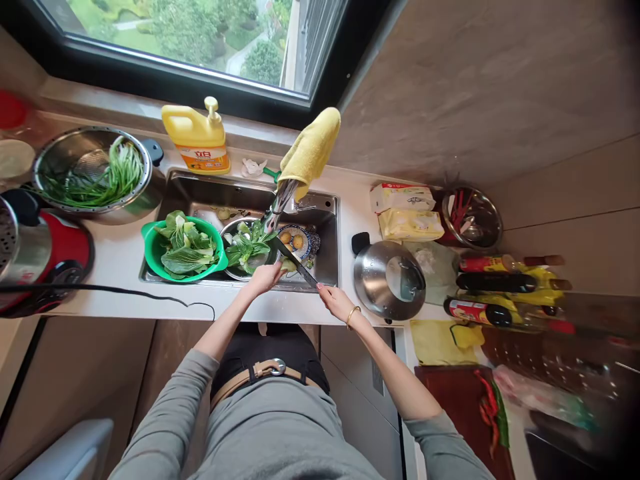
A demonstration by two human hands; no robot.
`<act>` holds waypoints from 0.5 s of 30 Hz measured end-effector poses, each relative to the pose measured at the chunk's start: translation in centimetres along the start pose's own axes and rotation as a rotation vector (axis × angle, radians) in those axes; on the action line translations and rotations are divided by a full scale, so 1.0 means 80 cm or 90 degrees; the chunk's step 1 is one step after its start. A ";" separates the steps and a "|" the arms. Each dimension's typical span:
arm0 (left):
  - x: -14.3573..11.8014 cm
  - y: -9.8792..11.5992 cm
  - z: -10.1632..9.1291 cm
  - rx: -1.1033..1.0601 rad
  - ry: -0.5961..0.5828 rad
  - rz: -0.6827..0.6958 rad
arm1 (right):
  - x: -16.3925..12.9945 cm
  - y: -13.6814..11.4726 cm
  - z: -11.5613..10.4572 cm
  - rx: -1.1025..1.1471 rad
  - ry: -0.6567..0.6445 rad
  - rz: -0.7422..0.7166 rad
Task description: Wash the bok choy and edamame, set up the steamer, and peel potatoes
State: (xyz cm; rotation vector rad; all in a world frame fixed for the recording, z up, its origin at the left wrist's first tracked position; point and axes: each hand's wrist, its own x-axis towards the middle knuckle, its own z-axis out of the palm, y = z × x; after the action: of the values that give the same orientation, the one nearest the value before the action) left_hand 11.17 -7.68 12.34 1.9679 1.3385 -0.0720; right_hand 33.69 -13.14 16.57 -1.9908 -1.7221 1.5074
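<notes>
My right hand (334,301), with a bracelet at the wrist, grips the handle of a dark-bladed knife (299,264). The blade slants up and left over the front of the sink (230,285). My left hand (267,277) is closed beside the blade; a small yellowish thing (289,265) shows at its fingertips, too hidden to name. Leafy greens (248,245) lie in a metal bowl (229,269) in the sink, just beyond my left hand. To the right, a blue-and-white plate (306,251) holds a few round, yellow-brown potatoes (291,238).
A green colander (150,257) of bok choy (187,250) rests over the sink's left side. The faucet (280,203) carries a yellow cloth (311,150). Right of the sink stands a metal lid or bowl (385,280). A black cord (125,289) crosses the left counter.
</notes>
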 end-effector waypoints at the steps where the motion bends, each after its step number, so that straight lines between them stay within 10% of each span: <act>1: 0.002 0.012 0.002 -0.014 -0.003 0.031 | 0.004 0.006 0.000 -0.010 0.007 0.007; 6: 0.005 0.040 0.010 -0.037 -0.004 0.041 | 0.009 0.045 0.006 0.003 0.078 0.095; 15: 0.012 -0.092 0.004 -0.148 0.091 -0.170 | -0.011 0.065 0.001 0.162 0.153 0.176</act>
State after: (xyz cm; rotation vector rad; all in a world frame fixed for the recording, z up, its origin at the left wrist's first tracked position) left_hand 5.69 -5.76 7.74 1.6186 1.6200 0.0953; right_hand 37.33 -15.71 13.78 -2.2282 -1.1418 1.4055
